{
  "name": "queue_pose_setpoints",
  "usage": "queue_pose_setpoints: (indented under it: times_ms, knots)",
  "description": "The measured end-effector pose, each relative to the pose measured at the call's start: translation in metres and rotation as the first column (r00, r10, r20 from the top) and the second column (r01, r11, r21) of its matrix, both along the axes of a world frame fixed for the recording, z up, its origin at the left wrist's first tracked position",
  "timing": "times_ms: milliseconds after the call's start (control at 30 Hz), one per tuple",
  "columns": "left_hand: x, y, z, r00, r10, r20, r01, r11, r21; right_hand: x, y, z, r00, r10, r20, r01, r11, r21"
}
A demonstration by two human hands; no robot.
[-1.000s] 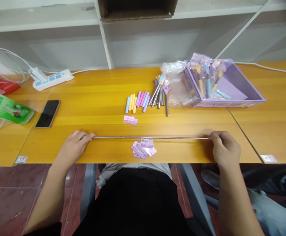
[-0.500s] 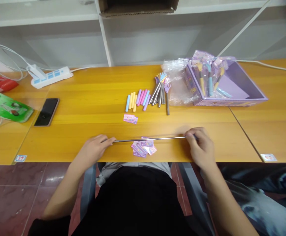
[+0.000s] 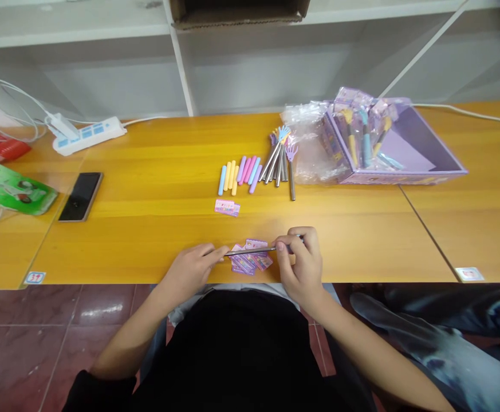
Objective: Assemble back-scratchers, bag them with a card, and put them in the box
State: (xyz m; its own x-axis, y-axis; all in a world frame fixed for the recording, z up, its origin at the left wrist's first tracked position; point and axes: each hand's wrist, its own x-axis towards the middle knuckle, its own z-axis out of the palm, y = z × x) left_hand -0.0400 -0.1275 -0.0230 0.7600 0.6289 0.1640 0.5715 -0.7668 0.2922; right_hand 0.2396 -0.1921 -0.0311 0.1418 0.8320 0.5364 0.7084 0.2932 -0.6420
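Pinching both ends of a short metal rod (image 3: 252, 250) in fingertips: left hand (image 3: 192, 268) at 9 o'clock, right hand (image 3: 303, 264) at 3, over purple cards (image 3: 244, 264)

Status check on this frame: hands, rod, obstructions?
Left hand and right hand each pinch an end of the thin metal rod. Rod level over the purple cards. Nothing blocking.

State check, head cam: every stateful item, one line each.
metal rod: held level, pinched at both ends.
left hand: shut on metal rod.
right hand: shut on metal rod.
phone: face up, screen dark.
purple box: open, packets inside.
power strip: one plug inserted.
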Motion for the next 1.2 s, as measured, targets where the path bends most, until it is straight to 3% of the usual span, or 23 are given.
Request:
queue_pose_setpoints:
  times_ms: [233, 467, 533, 633, 733, 833, 933, 1033, 1100, 1200]
  knots:
    - [0.014, -0.015, -0.013, 0.996, 0.012, 0.089, -0.017, 0.999, 0.051, -0.032, -0.004, -0.008, 0.99, 0.131, 0.049, -0.13, 0.991, -0.04]
    - [0.019, -0.017, -0.018, 0.99, 0.065, 0.125, -0.062, 0.998, -0.023, -0.041, 0.003, -0.009, 0.989, 0.119, 0.09, -0.118, 0.993, -0.022]
    - [0.019, -0.011, -0.008, 0.984, 0.08, 0.162, -0.056, 0.988, -0.143, -0.034, 0.011, 0.003, 0.971, 0.198, 0.136, -0.198, 0.98, -0.015]
    - [0.019, 0.008, 0.021, 0.964, 0.175, 0.202, -0.09, 0.924, -0.371, -0.014, 0.037, 0.042, 0.912, 0.322, 0.254, -0.3, 0.946, -0.122]
    - [0.02, 0.037, 0.054, 0.926, 0.285, 0.249, -0.15, 0.881, -0.449, 0.021, 0.079, 0.09, 0.91, 0.199, 0.364, -0.096, 0.955, -0.281]
    - [0.025, 0.073, 0.074, 0.874, 0.294, 0.387, -0.132, 0.91, -0.393, 0.068, 0.128, 0.109, 0.87, -0.028, 0.492, 0.16, 0.96, -0.229]
    - [0.037, 0.109, 0.07, 0.776, 0.348, 0.526, -0.068, 0.875, -0.479, 0.114, 0.168, 0.087, 0.834, -0.208, 0.511, 0.353, 0.913, -0.205]
    - [0.05, 0.135, 0.049, 0.714, 0.466, 0.523, 0.031, 0.725, -0.688, 0.143, 0.19, 0.044, 0.776, -0.341, 0.531, 0.494, 0.852, -0.175]
    - [0.054, 0.142, 0.032, 0.66, 0.535, 0.528, 0.084, 0.645, -0.759, 0.151, 0.196, 0.019, 0.744, -0.364, 0.56, 0.523, 0.839, -0.149]
    - [0.052, 0.138, 0.012, 0.678, 0.507, 0.532, 0.136, 0.625, -0.769, 0.153, 0.202, -0.003, 0.73, -0.348, 0.588, 0.522, 0.84, -0.15]
